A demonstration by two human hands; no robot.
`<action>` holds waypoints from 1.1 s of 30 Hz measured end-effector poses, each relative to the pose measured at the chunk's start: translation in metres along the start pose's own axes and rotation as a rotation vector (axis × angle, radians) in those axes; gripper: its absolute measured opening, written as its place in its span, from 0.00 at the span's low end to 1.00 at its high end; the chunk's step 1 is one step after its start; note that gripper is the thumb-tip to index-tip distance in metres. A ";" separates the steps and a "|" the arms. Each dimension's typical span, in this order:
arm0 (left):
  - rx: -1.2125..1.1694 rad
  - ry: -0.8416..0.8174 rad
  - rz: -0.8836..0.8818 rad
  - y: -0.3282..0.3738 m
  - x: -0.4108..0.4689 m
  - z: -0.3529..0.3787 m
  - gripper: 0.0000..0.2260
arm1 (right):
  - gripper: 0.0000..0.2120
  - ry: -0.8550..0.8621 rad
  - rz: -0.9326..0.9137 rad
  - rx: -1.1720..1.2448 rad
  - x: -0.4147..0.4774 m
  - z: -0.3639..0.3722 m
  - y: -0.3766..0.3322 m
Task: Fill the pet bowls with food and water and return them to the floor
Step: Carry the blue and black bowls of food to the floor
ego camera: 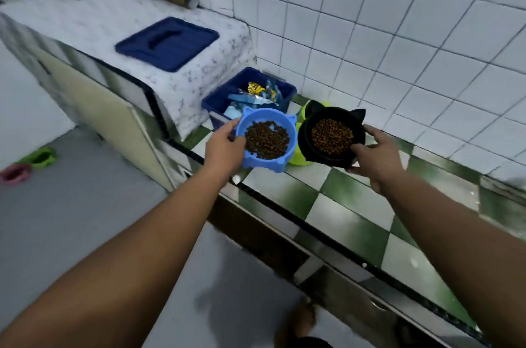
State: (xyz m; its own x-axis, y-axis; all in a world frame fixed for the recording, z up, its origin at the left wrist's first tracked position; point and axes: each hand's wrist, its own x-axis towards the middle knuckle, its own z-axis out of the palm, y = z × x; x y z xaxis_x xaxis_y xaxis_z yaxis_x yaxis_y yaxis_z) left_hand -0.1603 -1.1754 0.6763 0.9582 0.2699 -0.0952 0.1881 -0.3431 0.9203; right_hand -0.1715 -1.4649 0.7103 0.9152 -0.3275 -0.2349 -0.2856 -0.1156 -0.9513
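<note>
My left hand (225, 145) grips the near left rim of a light blue cat-eared bowl (287, 125) filled with brown kibble. A black cat-eared bowl (306, 131), also full of kibble, is held by my right hand (375, 151) at its right rim. Both bowls are just above the green-and-white checkered counter (336, 205), side by side. A lime green bowl (299, 158) peeks out between and behind them on the counter. Far left on the grey floor (85, 205) lie a green bowl (39, 157) and a pink bowl (15, 172).
An open dark blue bin (287, 91) with food packets stands behind the bowls by the tiled wall. Its blue lid (168, 43) lies on the raised marbled counter to the left. Cabinet fronts run below the counter edge.
</note>
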 end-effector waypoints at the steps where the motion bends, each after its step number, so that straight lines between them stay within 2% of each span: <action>1: -0.009 0.035 -0.008 -0.009 -0.009 -0.025 0.19 | 0.25 -0.028 -0.013 -0.004 -0.012 0.019 -0.003; 8: -0.150 0.281 -0.159 -0.079 -0.057 -0.189 0.20 | 0.23 -0.261 -0.030 -0.048 -0.084 0.166 -0.009; 15: -0.347 0.550 -0.312 -0.159 -0.067 -0.291 0.20 | 0.26 -0.548 0.043 -0.128 -0.115 0.318 0.003; 17: -0.360 0.621 -0.345 -0.180 -0.060 -0.322 0.19 | 0.24 -0.626 0.073 -0.101 -0.116 0.368 0.000; 21: -0.368 0.772 -0.409 -0.223 -0.032 -0.382 0.18 | 0.27 -0.721 0.100 -0.114 -0.099 0.475 -0.011; 27: -0.377 0.944 -0.473 -0.251 0.021 -0.465 0.16 | 0.28 -0.857 0.132 -0.183 -0.088 0.621 -0.043; 33: -0.413 1.047 -0.526 -0.286 0.066 -0.545 0.16 | 0.29 -0.953 0.093 -0.270 -0.087 0.754 -0.080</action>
State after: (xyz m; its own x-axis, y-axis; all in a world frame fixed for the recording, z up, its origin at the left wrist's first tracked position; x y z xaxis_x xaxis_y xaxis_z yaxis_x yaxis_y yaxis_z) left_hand -0.2680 -0.5689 0.6136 0.1184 0.9418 -0.3148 0.2338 0.2816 0.9306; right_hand -0.0136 -0.7201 0.6563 0.6982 0.5301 -0.4812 -0.3148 -0.3764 -0.8714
